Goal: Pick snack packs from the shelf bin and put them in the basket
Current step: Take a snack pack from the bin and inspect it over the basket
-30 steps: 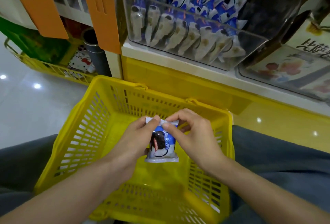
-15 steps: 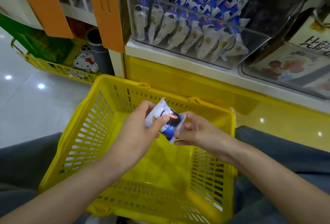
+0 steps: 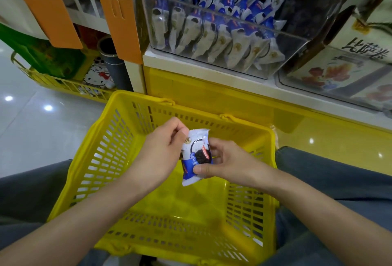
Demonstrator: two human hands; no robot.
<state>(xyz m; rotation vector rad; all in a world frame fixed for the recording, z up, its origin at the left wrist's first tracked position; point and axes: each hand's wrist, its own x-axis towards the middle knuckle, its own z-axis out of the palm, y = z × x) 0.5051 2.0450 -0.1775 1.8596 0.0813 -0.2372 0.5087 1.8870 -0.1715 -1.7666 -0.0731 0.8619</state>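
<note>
The left hand [image 3: 161, 151] pinches the upper left edge of a snack pack [image 3: 196, 155] between curled fingers and thumb. The right hand [image 3: 230, 165] grips the same pack lower down, thumb pressed on its front near the bottom and fingers curled behind it. The pack hangs roughly upright between the two hands, over the inside of the basket [image 3: 99, 155] and clear of its floor. Its wrapper is white above and blue below, with crimped seams at top and bottom, a picture of a dark sandwich cookie in the middle and a small gold round mark near the upper left corner. The basket is yellow plastic with slotted walls and sits between the person's knees in grey-blue trousers [image 3: 31, 187]. Beyond it, on a white ledge over a yellow base, stands the clear shelf bin [image 3: 294, 53], packed with rows of the same blue-and-white packs [image 3: 212, 38] standing on end.
</note>
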